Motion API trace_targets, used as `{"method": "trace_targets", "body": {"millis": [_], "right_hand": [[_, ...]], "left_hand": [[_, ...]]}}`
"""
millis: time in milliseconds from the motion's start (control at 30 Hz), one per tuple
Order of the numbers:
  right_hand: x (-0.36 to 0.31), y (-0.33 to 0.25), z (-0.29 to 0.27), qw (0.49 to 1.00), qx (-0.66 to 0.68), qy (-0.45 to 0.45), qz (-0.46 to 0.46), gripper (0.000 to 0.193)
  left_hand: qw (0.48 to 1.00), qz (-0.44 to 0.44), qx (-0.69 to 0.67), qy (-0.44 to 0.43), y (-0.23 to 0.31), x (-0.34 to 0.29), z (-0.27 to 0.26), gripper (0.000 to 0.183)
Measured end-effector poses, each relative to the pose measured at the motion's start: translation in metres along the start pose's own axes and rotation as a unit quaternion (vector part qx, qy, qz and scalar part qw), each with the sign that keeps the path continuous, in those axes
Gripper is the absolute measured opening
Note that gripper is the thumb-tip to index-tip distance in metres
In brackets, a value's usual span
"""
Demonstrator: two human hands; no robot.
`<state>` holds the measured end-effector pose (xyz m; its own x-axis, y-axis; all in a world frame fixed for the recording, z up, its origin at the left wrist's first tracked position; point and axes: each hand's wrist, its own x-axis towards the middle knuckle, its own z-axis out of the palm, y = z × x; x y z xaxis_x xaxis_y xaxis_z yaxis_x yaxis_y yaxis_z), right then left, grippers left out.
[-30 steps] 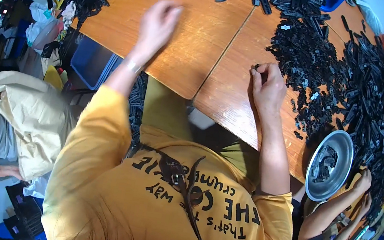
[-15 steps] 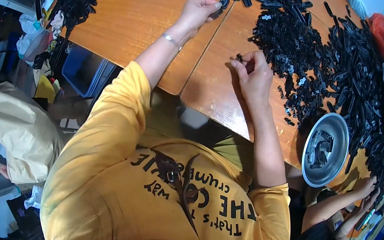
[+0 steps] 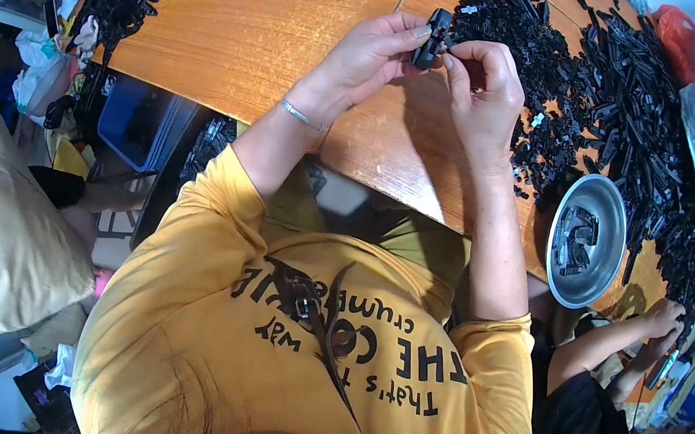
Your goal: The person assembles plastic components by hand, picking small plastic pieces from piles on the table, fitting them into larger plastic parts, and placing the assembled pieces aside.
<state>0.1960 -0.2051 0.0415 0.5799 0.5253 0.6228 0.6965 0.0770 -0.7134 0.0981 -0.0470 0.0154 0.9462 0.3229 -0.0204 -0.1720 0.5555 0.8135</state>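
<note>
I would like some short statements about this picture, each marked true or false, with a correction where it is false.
1. Both hands hold one small black plastic part between them. True: the left hand and the right hand meet on it above the wooden table.
2. The metal bowl is empty. False: a few black parts lie in it.
3. A large heap of black parts lies to the person's right. True.
4. The left wrist is bare. False: it wears a thin bracelet.
5. The person wears a yellow shirt. True.
</note>
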Motion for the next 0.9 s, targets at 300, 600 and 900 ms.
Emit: {"method": "trace_targets", "body": {"millis": [300, 600, 900], "right_hand": [[-0.005, 0.002, 0.001, 0.996, -0.06, -0.02, -0.064, 0.017], [0.002, -0.011, 0.0, 0.985, -0.074, -0.117, -0.106, 0.017], [0.011, -0.012, -0.006, 0.963, -0.096, -0.193, -0.162, 0.015]], "left_hand": [[1.0, 0.005, 0.02, 0.012, -0.001, -0.005, -0.001, 0.022], [0.998, -0.021, 0.062, 0.016, 0.004, -0.008, -0.016, 0.033], [0.981, -0.049, 0.19, 0.001, 0.016, -0.019, -0.016, 0.034]]}}
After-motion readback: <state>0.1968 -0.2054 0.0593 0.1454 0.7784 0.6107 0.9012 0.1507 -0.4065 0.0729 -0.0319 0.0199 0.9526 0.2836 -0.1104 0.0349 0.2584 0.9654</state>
